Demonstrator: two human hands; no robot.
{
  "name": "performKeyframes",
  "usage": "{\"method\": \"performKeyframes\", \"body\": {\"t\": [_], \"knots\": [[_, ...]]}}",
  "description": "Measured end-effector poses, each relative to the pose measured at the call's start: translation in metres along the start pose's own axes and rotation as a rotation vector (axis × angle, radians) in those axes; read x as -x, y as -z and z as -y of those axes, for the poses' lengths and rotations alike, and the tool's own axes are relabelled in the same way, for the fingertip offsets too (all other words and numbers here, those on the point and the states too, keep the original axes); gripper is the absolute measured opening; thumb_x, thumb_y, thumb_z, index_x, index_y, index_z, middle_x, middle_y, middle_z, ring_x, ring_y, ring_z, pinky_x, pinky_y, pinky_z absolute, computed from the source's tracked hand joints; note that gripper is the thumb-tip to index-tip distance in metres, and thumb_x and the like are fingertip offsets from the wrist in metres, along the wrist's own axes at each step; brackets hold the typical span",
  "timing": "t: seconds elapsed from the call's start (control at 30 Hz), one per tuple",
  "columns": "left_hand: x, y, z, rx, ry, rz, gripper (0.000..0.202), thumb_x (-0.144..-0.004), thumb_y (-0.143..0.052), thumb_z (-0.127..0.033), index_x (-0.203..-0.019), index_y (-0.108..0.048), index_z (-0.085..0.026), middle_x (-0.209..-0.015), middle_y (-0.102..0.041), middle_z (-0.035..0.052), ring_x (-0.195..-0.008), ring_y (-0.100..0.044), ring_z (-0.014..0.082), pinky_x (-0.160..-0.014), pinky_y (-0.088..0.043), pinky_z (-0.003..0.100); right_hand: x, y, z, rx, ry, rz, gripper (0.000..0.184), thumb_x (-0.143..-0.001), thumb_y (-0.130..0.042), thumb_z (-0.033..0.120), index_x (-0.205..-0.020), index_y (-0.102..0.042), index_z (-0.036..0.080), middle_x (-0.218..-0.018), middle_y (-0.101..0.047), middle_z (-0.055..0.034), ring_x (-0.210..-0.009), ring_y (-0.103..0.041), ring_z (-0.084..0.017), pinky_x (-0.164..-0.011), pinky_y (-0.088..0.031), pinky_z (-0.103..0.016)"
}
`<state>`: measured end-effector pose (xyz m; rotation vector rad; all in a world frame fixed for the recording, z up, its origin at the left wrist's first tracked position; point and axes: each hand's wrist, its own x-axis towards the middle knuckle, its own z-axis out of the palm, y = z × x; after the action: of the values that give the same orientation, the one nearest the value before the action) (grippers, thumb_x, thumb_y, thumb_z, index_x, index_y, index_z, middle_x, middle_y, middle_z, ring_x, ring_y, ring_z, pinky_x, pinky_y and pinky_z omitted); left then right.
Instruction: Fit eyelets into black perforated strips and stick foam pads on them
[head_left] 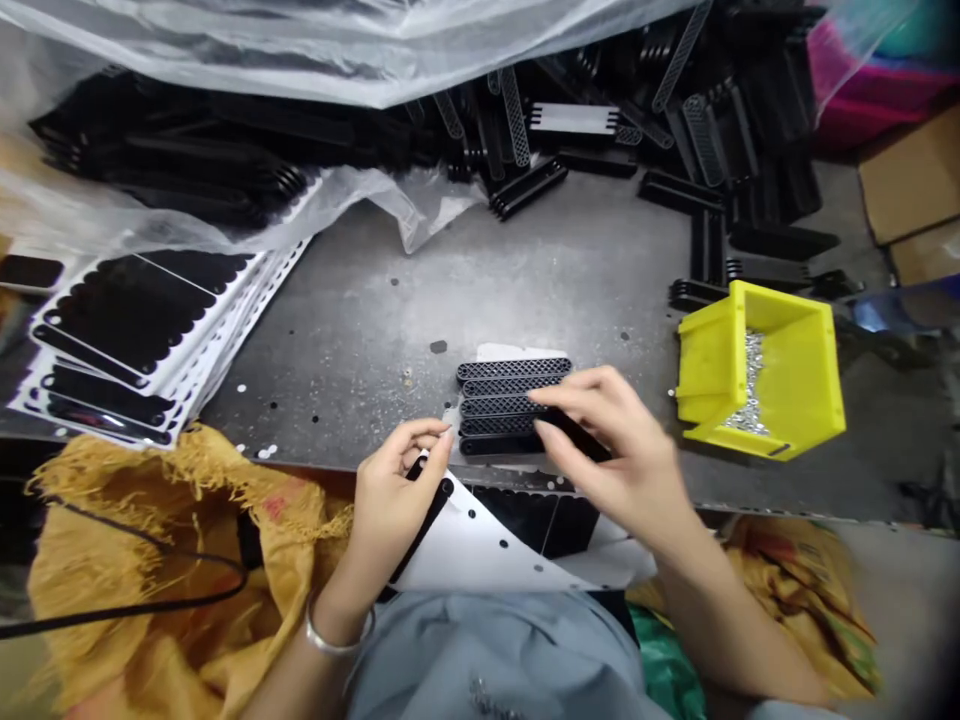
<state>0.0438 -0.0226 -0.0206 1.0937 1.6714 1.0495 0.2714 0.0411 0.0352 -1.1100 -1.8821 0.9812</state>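
Observation:
My left hand (pixel 397 490) is closed in a pinch just left of a row of black slotted bars; what its fingertips hold, if anything, is too small to make out. Below that hand lies a white backing sheet (pixel 469 555) with black stickers, resting over my lap. The lattice-faced black bars (pixel 506 405) lie side by side near the table's front edge. Over their right end, my right hand (pixel 630 465) has its thumb and forefinger around a plain black strip (pixel 576 432), whose far part runs under the palm.
A yellow bin (pixel 799 380) with small silver hardware stands on the right. Stacked sticker sheets (pixel 142 330) lie on the left. Many black bars (pixel 705 130) are heaped at the back, partly under clear plastic (pixel 360 50). Yellow sacking (pixel 150 560) hangs at the front left.

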Motion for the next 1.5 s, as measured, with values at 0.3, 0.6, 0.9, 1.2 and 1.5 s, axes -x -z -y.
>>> {"method": "performKeyframes", "body": {"t": [0.3,0.6,0.9,1.2,1.5], "knots": [[-0.007,-0.006,0.002,-0.027,-0.023,0.048,0.022,-0.096,-0.07,-0.04,-0.105,-0.08,-0.023,-0.096,-0.078,0.0052,-0.066,-0.058,0.0123,-0.064,-0.047,0.023,-0.014,-0.025,-0.018,0.501,0.41,0.262,0.023,-0.106,-0.054,0.023,-0.106,-0.077,0.019,-0.107,-0.077,-0.0078,-0.086,-0.064,-0.017,-0.073,-0.05,-0.032],[-0.015,-0.01,-0.005,-0.024,0.046,0.056,0.02,-0.092,-0.071,-0.04,-0.087,-0.074,-0.02,-0.058,-0.05,-0.0058,-0.05,-0.032,0.0079,-0.048,-0.026,0.022,-0.02,-0.031,-0.02,0.412,0.362,0.264,0.02,-0.104,-0.057,0.02,-0.103,-0.076,0.014,-0.103,-0.075,-0.0099,-0.084,-0.059,-0.019,-0.075,-0.053,-0.033],[-0.021,-0.01,-0.011,-0.014,0.098,0.11,0.03,-0.091,-0.071,-0.046,-0.078,-0.065,-0.019,-0.054,-0.036,-0.0079,-0.049,-0.027,0.0073,-0.046,-0.018,0.021,0.003,0.023,-0.031,0.223,0.025,0.168,0.016,-0.102,-0.064,0.026,-0.113,-0.076,0.022,-0.102,-0.07,-0.0063,-0.087,-0.067,-0.017,-0.075,-0.057,-0.033],[-0.019,-0.011,-0.011,-0.032,0.074,0.071,0.03,-0.09,-0.073,-0.046,-0.079,-0.067,-0.019,-0.053,-0.041,-0.0084,-0.047,-0.03,0.0069,-0.045,-0.023,0.021,0.005,0.031,-0.044,0.189,0.061,0.148,0.014,-0.1,-0.062,0.02,-0.105,-0.076,0.021,-0.094,-0.066,-0.0048,-0.074,-0.06,-0.014,-0.064,-0.053,-0.03],[-0.001,-0.037,-0.039,0.011,-0.14,-0.215,0.016,-0.094,-0.072,-0.036,-0.099,-0.071,-0.02,-0.088,-0.07,0.0001,-0.072,-0.062,0.0101,-0.064,-0.049,0.019,0.045,-0.032,0.038,0.616,0.212,0.043,0.029,-0.105,-0.059,0.035,-0.122,-0.069,0.014,-0.089,-0.071,-0.0085,-0.076,-0.058,-0.02,-0.065,-0.043,-0.036]]}}
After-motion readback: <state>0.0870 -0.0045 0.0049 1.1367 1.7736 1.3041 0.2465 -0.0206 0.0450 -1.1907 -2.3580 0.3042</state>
